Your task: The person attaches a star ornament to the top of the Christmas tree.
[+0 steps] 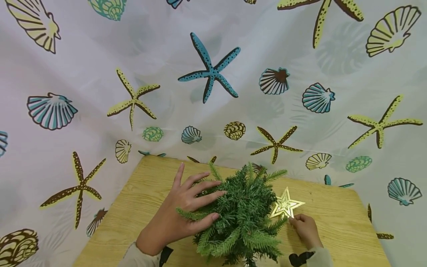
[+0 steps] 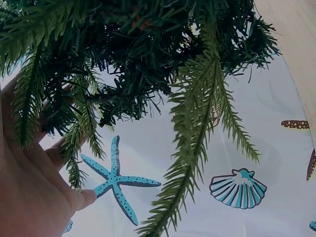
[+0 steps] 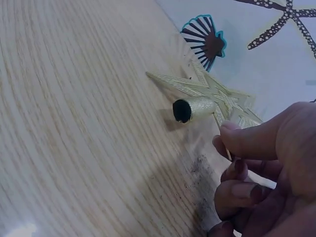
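A small artificial Christmas tree point(image 1: 245, 211) stands at the front middle of the table, its green branches also filling the top of the left wrist view. Spread against its left side is my left hand point(image 1: 186, 204), fingers fairly straight and touching the foliage. To the right of the tree, my right hand point(image 1: 306, 229) pinches one point of a gold star tree topper point(image 1: 287, 204) between thumb and fingers. In the right wrist view the star topper point(image 3: 224, 96) shows a hollow tube on its back, turned toward the camera. The tree's base is mostly out of frame.
The light wooden table point(image 1: 340, 218) runs up to a white curtain point(image 1: 160, 48) printed with starfish and shells, which encloses the back and both sides. Dark straps sit at both wrists.
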Demonstrator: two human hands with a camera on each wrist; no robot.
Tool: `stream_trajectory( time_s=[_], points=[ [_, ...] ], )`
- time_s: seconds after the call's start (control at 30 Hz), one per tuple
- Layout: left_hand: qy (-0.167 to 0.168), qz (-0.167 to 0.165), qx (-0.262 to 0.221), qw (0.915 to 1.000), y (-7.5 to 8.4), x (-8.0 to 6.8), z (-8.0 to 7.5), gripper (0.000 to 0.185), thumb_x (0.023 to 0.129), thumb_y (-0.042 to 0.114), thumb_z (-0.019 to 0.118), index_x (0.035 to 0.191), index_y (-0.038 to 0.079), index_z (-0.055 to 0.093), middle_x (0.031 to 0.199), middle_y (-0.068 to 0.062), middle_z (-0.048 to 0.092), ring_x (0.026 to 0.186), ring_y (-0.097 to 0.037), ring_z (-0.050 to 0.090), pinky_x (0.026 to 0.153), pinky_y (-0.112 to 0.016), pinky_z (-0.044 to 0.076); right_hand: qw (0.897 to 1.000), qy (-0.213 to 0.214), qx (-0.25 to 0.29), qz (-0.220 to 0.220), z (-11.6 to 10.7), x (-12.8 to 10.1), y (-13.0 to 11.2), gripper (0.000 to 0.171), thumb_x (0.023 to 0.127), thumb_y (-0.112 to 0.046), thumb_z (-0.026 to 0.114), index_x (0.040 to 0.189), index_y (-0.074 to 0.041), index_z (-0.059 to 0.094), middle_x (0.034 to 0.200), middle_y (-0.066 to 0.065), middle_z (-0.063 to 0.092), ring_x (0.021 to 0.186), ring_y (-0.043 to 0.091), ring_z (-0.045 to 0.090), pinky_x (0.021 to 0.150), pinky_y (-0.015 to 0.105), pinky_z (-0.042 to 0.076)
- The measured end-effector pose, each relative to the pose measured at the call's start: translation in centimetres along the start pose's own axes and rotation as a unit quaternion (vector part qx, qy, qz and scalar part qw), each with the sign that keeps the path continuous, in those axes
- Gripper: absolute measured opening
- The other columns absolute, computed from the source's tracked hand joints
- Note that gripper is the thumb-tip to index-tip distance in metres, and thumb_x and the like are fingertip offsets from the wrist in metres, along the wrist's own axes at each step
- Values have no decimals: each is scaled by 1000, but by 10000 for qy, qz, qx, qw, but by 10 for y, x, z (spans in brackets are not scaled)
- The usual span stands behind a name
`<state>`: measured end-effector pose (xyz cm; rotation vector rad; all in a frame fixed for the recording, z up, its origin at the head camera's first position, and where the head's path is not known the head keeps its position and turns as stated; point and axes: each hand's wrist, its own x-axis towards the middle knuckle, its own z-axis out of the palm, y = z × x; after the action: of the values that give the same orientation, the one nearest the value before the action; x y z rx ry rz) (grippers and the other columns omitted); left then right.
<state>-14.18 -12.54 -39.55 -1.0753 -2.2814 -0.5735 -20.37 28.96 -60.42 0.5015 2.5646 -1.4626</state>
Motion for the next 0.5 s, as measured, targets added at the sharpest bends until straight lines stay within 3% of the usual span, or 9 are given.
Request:
stream_trajectory(
  time_s=[0.23,0.5],
  points=[
    [45,-6,-56,10000,0,0,0,45,88,48,62,130,32,60,134,6,54,130,-26,41,106,-66,-4,9992,91,389,51,-3,-9,-3,24,91,-20,66,97,3,70,71,10,58,59,21,47,54,33,38],
    [5,-93,-8,10000,1,-1,1,44,88,47,62,130,34,60,136,9,51,132,-22,38,106,-66,-5,9983,419,389,-104,-17,-31,-25,36,91,-27,66,109,4,67,88,13,63,81,29,56,64,39,48]
  ],
)
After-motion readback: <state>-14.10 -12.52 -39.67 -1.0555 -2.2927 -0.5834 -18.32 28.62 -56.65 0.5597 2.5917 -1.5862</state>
